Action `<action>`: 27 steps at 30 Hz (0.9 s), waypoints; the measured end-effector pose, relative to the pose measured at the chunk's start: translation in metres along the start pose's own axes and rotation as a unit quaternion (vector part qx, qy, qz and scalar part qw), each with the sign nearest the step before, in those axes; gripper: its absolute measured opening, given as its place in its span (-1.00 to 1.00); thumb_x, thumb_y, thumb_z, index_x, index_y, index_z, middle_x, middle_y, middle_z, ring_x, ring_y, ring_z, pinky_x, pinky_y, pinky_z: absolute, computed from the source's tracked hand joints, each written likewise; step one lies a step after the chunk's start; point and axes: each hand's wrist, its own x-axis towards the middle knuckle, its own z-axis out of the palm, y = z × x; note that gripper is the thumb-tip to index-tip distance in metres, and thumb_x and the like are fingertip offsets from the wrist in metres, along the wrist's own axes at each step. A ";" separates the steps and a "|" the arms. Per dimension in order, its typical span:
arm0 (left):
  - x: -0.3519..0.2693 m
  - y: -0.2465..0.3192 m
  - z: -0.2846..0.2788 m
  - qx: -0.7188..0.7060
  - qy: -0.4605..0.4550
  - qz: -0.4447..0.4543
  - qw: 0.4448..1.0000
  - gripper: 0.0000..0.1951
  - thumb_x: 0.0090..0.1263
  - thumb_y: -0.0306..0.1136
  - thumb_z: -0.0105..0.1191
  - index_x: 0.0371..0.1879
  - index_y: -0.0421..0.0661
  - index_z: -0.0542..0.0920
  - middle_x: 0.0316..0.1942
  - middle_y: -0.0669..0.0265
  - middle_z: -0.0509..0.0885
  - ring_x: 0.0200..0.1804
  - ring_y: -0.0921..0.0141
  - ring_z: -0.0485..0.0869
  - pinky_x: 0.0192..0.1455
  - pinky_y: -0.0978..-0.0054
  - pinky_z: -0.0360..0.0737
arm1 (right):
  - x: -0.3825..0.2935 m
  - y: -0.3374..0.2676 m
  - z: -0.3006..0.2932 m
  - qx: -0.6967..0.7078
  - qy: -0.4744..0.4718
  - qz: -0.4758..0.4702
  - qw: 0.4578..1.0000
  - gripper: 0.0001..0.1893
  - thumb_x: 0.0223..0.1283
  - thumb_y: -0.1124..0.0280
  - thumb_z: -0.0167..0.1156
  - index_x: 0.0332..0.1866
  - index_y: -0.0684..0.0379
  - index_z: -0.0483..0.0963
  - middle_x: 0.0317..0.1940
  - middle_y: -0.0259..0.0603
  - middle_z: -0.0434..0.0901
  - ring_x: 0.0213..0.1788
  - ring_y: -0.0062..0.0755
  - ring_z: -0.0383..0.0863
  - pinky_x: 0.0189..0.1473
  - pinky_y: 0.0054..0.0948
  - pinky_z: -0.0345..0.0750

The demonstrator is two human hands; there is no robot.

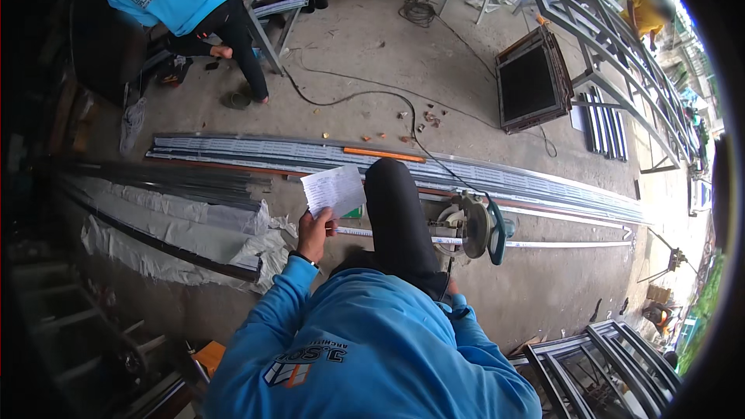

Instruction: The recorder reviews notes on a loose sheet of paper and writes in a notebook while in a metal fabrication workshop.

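My left hand (314,235) pinches a sheet of paper (334,189) that bears writing, with the thumb on its lower edge. A film-covered aluminium profile (354,233) passes just under that hand and runs right, beneath the miter saw (480,227). The saw stands to the right of my bent knee (398,203), its teal handle towards the right. Low beside my right thigh, only a little of my right hand (453,287) shows; its fingers are hidden. Behind the paper, part of a green item (355,212) peeks out.
Long film-wrapped profiles (279,151) lie across the floor ahead, with an orange bar (384,155) on top. The saw's cable (361,93) trails forward. White-wrapped stock (192,221) lies left. A co-worker (180,6) bends at upper left. Metal frames (605,355) rest at lower right.
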 end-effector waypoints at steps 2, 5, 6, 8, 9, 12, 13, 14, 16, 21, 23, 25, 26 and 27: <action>0.029 0.031 0.018 -0.018 0.004 0.020 1.000 -0.79 0.45 -0.30 0.10 -0.06 -0.14 0.59 -0.36 0.38 0.65 -0.46 0.56 0.58 -0.47 0.58 0.53 | 0.029 0.016 -0.012 -0.058 -0.023 -0.049 0.997 -0.53 0.11 0.22 0.32 0.06 0.31 0.52 -0.08 0.13 0.65 -0.06 0.10 0.65 -0.05 -0.16 0.59; 0.075 0.081 0.039 -0.041 0.033 0.030 0.998 -0.79 0.45 -0.29 0.12 -0.07 -0.13 0.57 -0.32 0.37 0.66 -0.43 0.56 0.59 -0.44 0.59 0.53 | 0.098 0.049 -0.033 -0.151 -0.059 -0.147 0.976 -0.53 0.06 0.19 0.35 0.02 0.29 0.53 -0.10 0.16 0.63 -0.05 0.16 0.63 -0.04 -0.11 0.58; 0.092 0.092 0.040 -0.076 0.034 0.027 0.996 -0.79 0.44 -0.29 0.12 -0.07 -0.13 0.57 -0.32 0.37 0.66 -0.43 0.56 0.59 -0.43 0.59 0.53 | 0.150 0.039 -0.033 -0.187 -0.076 -0.183 0.962 -0.53 0.04 0.18 0.35 0.00 0.28 0.53 -0.11 0.17 0.63 -0.05 0.19 0.62 -0.03 -0.10 0.57; 0.129 0.102 0.027 -0.149 0.072 0.017 0.986 -0.78 0.44 -0.28 0.13 -0.08 -0.14 0.57 -0.33 0.36 0.66 -0.43 0.54 0.60 -0.41 0.59 0.54 | 0.253 0.031 -0.077 -0.283 -0.137 -0.267 0.911 -0.52 0.01 0.16 0.37 -0.03 0.27 0.54 -0.13 0.18 0.62 -0.04 0.23 0.61 -0.02 -0.06 0.56; 0.152 0.106 0.054 -0.096 0.059 0.044 0.993 -0.77 0.43 -0.27 0.14 -0.08 -0.14 0.56 -0.33 0.35 0.66 -0.44 0.53 0.60 -0.40 0.58 0.55 | 0.272 -0.030 -0.054 -0.301 -0.088 -0.214 0.925 -0.45 -0.05 0.16 0.40 0.03 0.28 0.52 -0.18 0.12 0.63 -0.10 0.11 0.66 -0.09 -0.06 0.59; 0.243 0.120 0.100 -0.028 0.043 -0.022 0.998 -0.79 0.41 -0.27 0.15 -0.21 -0.18 0.59 -0.47 0.38 0.59 -0.51 0.53 0.55 -0.45 0.57 0.53 | 0.460 -0.098 -0.110 -0.205 -0.043 -0.187 0.960 -0.48 0.02 0.17 0.36 0.06 0.26 0.50 -0.15 0.09 0.64 -0.09 0.06 0.66 -0.10 -0.07 0.60; 0.275 0.120 0.113 -0.012 0.038 -0.067 0.997 -0.79 0.40 -0.28 0.16 -0.19 -0.17 0.59 -0.47 0.36 0.59 -0.52 0.53 0.54 -0.45 0.57 0.52 | 0.539 -0.137 -0.132 -0.148 -0.030 -0.163 0.975 -0.50 0.06 0.18 0.34 0.07 0.25 0.50 -0.14 0.07 0.64 -0.08 0.04 0.67 -0.10 -0.08 0.60; 0.331 0.121 0.142 -0.019 0.028 -0.085 0.996 -0.80 0.39 -0.29 0.16 -0.17 -0.17 0.59 -0.46 0.36 0.59 -0.51 0.53 0.55 -0.45 0.57 0.51 | 0.615 -0.177 -0.154 -0.087 -0.020 -0.135 0.987 -0.51 0.09 0.19 0.32 0.09 0.23 0.49 -0.12 0.06 0.64 -0.08 0.02 0.67 -0.11 -0.09 0.60; 0.361 0.134 0.169 -0.027 0.053 -0.127 0.990 -0.82 0.40 -0.32 0.15 -0.16 -0.15 0.59 -0.44 0.37 0.60 -0.46 0.53 0.56 -0.42 0.56 0.52 | 0.629 -0.196 -0.135 0.050 -0.065 -0.012 0.997 -0.55 0.17 0.21 0.27 0.12 0.21 0.48 -0.09 0.03 0.65 -0.07 -0.03 0.68 -0.11 -0.10 0.61; 0.444 0.253 0.232 -0.054 0.069 -0.072 0.994 -0.86 0.44 -0.31 0.13 -0.20 -0.12 0.56 -0.43 0.39 0.59 -0.47 0.55 0.56 -0.42 0.57 0.55 | 0.681 -0.357 -0.179 0.175 -0.064 0.167 0.968 -0.63 0.29 0.25 0.18 0.11 0.24 0.50 -0.17 -0.12 0.68 -0.21 -0.24 0.73 -0.34 -0.30 0.60; 0.477 0.313 0.248 -0.033 0.082 -0.073 0.993 -0.80 0.44 -0.33 0.12 -0.09 -0.15 0.55 -0.39 0.37 0.60 -0.44 0.53 0.60 -0.44 0.56 0.58 | 0.746 -0.414 -0.200 0.136 -0.062 0.130 0.980 -0.72 0.27 0.29 0.18 -0.08 0.28 0.60 -0.31 -0.21 0.67 -0.35 -0.41 0.71 -0.47 -0.47 0.55; 0.521 0.359 0.251 -0.031 0.084 -0.038 0.995 -0.78 0.43 -0.33 0.12 -0.05 -0.16 0.55 -0.37 0.37 0.61 -0.43 0.52 0.62 -0.45 0.55 0.60 | 0.812 -0.485 -0.208 0.144 -0.050 0.089 0.984 -0.68 0.25 0.29 0.23 -0.02 0.30 0.59 -0.29 -0.18 0.68 -0.33 -0.42 0.71 -0.42 -0.49 0.57; 0.544 0.381 0.252 -0.034 0.098 -0.021 0.994 -0.78 0.43 -0.33 0.12 -0.05 -0.17 0.55 -0.36 0.36 0.62 -0.44 0.52 0.62 -0.44 0.55 0.59 | 0.839 -0.534 -0.212 0.122 -0.055 0.049 0.990 -0.65 0.25 0.26 0.25 0.01 0.30 0.57 -0.26 -0.18 0.69 -0.27 -0.41 0.72 -0.38 -0.48 0.59; 0.571 0.405 0.255 -0.038 0.107 -0.006 0.994 -0.78 0.43 -0.33 0.12 -0.06 -0.17 0.55 -0.36 0.36 0.62 -0.44 0.51 0.62 -0.44 0.56 0.59 | 0.872 -0.571 -0.216 0.128 -0.081 0.027 0.988 -0.62 0.25 0.25 0.28 0.07 0.28 0.55 -0.22 -0.18 0.70 -0.22 -0.41 0.72 -0.35 -0.46 0.60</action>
